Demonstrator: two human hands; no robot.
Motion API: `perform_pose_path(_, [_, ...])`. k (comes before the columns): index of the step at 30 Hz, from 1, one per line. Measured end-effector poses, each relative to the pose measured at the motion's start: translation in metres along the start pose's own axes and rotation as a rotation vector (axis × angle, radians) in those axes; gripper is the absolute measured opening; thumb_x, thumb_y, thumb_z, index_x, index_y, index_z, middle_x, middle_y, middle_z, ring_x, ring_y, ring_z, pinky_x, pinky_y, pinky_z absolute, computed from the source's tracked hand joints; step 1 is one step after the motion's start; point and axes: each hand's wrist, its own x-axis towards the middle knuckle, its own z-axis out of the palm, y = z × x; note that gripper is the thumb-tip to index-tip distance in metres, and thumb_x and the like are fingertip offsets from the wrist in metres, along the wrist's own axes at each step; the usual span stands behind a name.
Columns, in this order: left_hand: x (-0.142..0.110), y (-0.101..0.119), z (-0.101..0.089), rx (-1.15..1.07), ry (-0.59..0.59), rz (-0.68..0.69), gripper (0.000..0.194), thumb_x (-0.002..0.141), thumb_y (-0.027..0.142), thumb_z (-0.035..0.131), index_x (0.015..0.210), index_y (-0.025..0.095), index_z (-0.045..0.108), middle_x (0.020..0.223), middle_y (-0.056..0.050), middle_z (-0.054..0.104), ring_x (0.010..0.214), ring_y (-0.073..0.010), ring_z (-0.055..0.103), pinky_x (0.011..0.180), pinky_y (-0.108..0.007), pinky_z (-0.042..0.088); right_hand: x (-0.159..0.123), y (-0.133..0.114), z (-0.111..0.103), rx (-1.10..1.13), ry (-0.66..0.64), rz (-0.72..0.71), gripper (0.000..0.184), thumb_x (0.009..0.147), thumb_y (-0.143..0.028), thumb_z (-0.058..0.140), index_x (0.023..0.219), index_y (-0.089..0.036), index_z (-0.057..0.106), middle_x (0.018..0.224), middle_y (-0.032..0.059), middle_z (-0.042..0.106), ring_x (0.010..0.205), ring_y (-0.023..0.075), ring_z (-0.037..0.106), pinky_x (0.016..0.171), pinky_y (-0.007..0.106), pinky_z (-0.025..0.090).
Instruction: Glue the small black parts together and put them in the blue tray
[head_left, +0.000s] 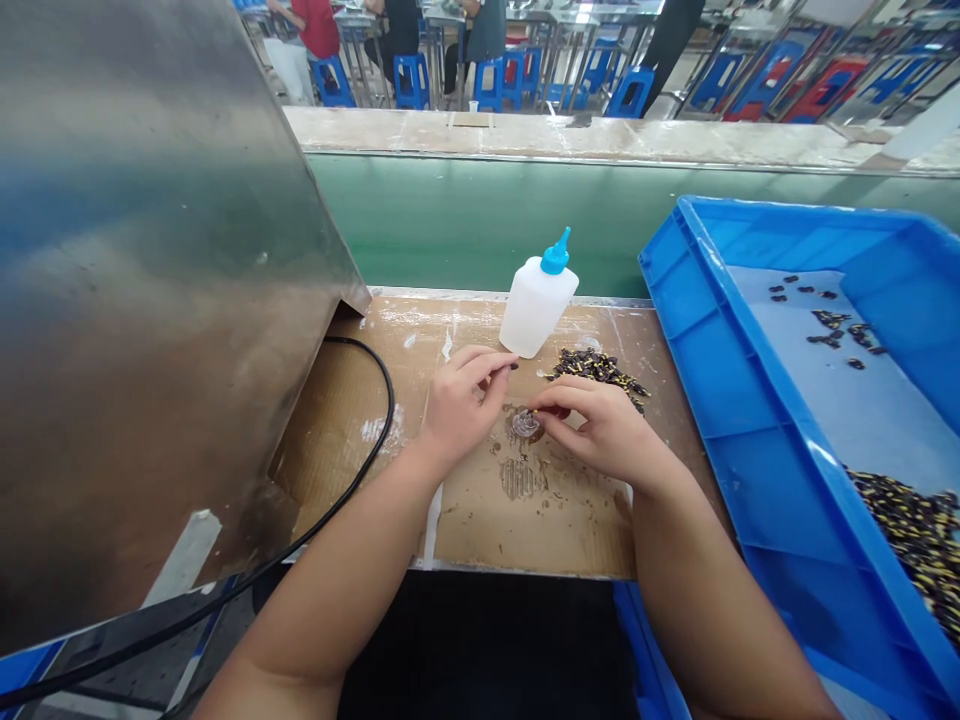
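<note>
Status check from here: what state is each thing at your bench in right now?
Left hand, pinching a small dark piece.
Right hand, fingertips at the clear round disc.
Clear round disc, lying on the stained cardboard.
White squeeze bottle, upright, blue nozzle on.
Black-and-yellow pieces, loosely heaped.
Blue plastic tray, holding scattered pieces.

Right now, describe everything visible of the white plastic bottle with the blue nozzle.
The white plastic squeeze bottle looks translucent, with a rectangular body, rounded shoulders and a bright blue tapered nozzle. It stands on stained brown cardboard, leaning slightly right in view, before a green panel. The left hand sits close by its base; any contact cannot be told.
</note>
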Motion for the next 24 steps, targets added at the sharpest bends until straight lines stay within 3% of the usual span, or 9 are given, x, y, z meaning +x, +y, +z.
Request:
perform_pose_path(16, [-0.0002,-0.0002,-0.0005,-0.014,-0.003,-0.004,0.02,0.102,0.012,0.061,0.113,0.019,0.076,0.104,-0.007,0.076,0.091,-0.0134,0.07,0.072,-0.023,0.061,0.001,-0.0005,0.0003,-0.005,-0.008,0.014,0.017,0.1,-0.018,0.061,0.105,-0.024,0.077,0.097,0.0035,0.076,0.085,0.0181,0.073,0.079,0.034,0.058])
perform_pose_path(24, [-0.0005,0.0004,-0.0007,-0.015,-0.001,-0.006,0.02,0.102,0.013,0.061,0.113,0.019,0.076,0.104,-0.008,0.076,0.091,-0.0131,0.07,0.072,-0.023,0.061,-0.0004,0.0014,-0.0023,-0.049,0.057,0.032,0.014,0.098,-0.019,0.063,0.103,-0.024,0.075,0.093,0.0027,0.076,0.08,0.0173,0.068,0.074,0.033,0.055])
